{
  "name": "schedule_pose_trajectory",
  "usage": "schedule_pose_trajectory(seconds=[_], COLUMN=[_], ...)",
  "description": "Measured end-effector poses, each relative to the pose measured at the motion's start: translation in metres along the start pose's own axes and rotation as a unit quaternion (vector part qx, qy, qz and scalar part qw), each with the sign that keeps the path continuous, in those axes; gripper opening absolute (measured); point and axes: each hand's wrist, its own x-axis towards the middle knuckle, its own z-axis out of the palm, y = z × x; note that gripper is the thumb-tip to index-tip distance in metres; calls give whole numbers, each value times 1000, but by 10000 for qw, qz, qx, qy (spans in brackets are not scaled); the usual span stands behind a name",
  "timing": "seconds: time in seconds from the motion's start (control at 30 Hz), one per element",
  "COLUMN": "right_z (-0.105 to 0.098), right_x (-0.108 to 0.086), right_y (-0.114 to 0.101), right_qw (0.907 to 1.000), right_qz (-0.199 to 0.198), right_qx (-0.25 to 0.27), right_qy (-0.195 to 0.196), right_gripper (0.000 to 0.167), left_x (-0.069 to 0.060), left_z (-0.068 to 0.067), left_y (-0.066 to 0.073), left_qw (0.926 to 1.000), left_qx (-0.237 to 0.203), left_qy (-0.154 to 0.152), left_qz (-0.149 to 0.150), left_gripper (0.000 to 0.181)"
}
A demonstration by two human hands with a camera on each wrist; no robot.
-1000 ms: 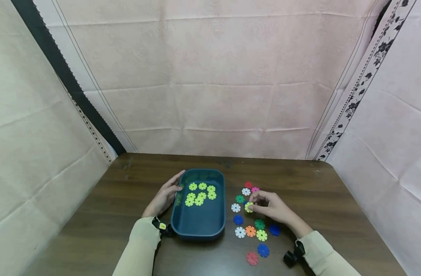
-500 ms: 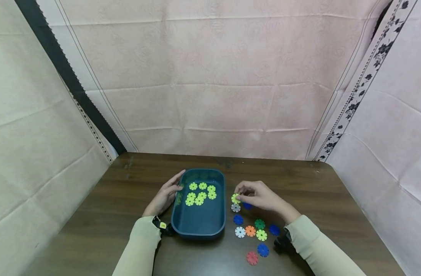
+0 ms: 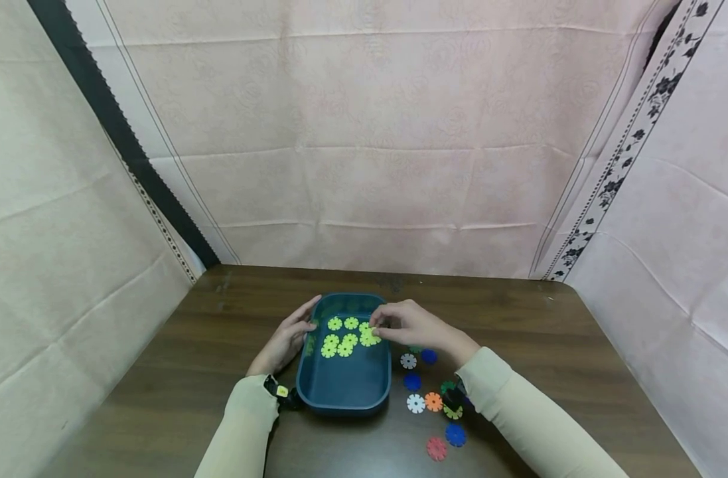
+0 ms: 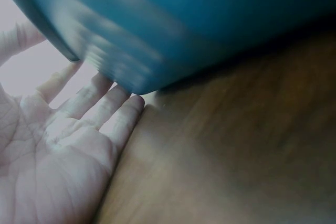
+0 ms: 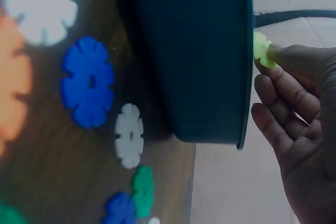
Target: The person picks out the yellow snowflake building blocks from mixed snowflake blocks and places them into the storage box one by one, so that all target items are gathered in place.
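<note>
My right hand is over the right rim of a dark teal tray. Its thumb and index finger pinch a yellow-green notched plastic disc, shaped like a flower, above the tray in the right wrist view. Several yellow-green discs lie inside the tray's far half. At the tray's left side is my left hand, thumb on the rim. In the left wrist view its fairly straight fingers touch the outer wall. The disc in the right hand overlaps those below in the head view.
Loose discs lie right of the tray: white, blue, orange, red, plus green and yellow-green ones partly under the right arm. The brown wooden table ends at a cloth backdrop.
My right hand has carried the pinched yellow-green disc left from among the loose discs to over the tray. The left hand and the tray have stayed in place.
</note>
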Motion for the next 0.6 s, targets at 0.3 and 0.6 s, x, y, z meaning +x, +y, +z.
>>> schedule_pose_trajectory(seconds=[0.3,0.6], right_z=[12,21], right_x=[35,47], right_y=[8,9], right_qw=[9922,9806], right_qz=[115,532], right_qx=[-618,-739], right_qy=[-1080,-1735], right_gripper=[14,10], left_x=[0,0], left_z=[1,1], left_y=[-1,0], left_qw=[10000,10000], left_qx=[-36,-41], left_qy=[22,51], left_qz=[-28,-51], left_gripper=[63,62])
